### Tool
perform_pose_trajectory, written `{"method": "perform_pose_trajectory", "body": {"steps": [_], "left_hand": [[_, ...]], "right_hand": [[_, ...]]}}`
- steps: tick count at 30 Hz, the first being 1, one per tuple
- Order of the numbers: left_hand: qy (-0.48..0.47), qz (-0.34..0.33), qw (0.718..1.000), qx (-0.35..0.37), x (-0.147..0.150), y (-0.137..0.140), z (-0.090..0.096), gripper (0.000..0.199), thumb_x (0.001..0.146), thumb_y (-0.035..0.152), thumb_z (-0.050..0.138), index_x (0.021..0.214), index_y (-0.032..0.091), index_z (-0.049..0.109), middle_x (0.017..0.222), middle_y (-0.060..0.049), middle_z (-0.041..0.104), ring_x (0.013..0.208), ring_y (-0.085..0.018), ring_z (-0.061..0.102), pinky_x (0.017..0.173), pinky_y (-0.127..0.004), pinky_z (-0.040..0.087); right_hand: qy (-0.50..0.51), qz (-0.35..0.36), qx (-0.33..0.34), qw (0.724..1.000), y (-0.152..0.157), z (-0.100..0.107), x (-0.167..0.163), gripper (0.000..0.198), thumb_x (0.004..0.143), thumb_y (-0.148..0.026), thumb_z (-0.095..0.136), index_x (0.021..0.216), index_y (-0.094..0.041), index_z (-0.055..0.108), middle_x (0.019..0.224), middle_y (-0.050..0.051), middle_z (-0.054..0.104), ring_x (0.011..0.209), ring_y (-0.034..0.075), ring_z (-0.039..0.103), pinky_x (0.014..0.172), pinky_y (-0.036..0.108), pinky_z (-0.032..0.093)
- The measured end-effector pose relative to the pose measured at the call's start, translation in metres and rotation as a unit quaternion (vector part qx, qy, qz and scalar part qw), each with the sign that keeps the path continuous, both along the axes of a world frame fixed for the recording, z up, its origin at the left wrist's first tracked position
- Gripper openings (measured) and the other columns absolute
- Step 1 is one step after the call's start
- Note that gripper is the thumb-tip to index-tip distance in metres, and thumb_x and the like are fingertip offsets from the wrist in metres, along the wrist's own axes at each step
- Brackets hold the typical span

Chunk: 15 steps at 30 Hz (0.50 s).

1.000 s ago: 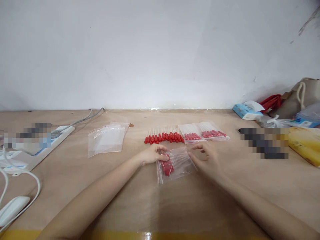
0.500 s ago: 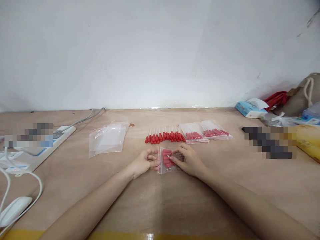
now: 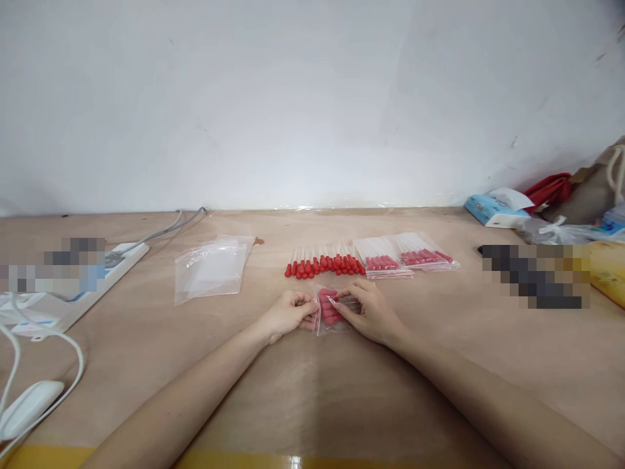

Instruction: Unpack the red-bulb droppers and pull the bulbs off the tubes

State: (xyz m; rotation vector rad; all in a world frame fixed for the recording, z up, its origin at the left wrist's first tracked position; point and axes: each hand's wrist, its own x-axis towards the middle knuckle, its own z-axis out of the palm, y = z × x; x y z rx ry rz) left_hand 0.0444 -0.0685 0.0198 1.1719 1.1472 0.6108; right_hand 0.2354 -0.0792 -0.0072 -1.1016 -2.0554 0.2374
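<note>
A clear zip bag [image 3: 329,311] lies in front of me with several red-bulbed droppers inside, their bulbs toward the left. My left hand [image 3: 291,314] pinches the bag's left edge, where the zip strip runs, between thumb and fingers. From the right, my right hand [image 3: 368,311] grips the bag's body, thumb on top near the red bulbs; its fingers cover part of the clear tubes. Just beyond my hands is a row of loose droppers [image 3: 325,264] with red bulbs facing me. To their right lie filled bags [image 3: 383,260] of the same droppers.
Flat clear bags [image 3: 215,270] lie at the left. A white power strip [image 3: 114,277] with cables stands farther left, near a white plug-like device [image 3: 34,407]. At the right are a blue tissue pack [image 3: 495,210], a blurred dark object [image 3: 532,277] and a yellow package [image 3: 608,270].
My left hand has shifted slightly right and its fingers have closed more tightly on the bag's zip edge. My right hand keeps its hold. The view has turned slightly.
</note>
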Motion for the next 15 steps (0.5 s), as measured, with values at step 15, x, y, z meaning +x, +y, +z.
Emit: {"method": "perform_pose_trajectory", "body": {"steps": [15], "left_hand": [[-0.082,-0.049,0.99,0.103,-0.004,0.001,-0.004,0.022,0.068,0.032,0.067,0.07,0.012,0.057,0.072,0.001,0.058,0.073,-0.012,0.053,0.074,-0.025,0.04]], "right_hand": [[-0.214,0.142,0.208,0.944,0.023,0.025,-0.015,0.029,0.085,-0.013,0.04,0.109,-0.02,0.055,0.101,0.007,0.059,0.088,0.015,0.051,0.07,0.028,0.036]]}}
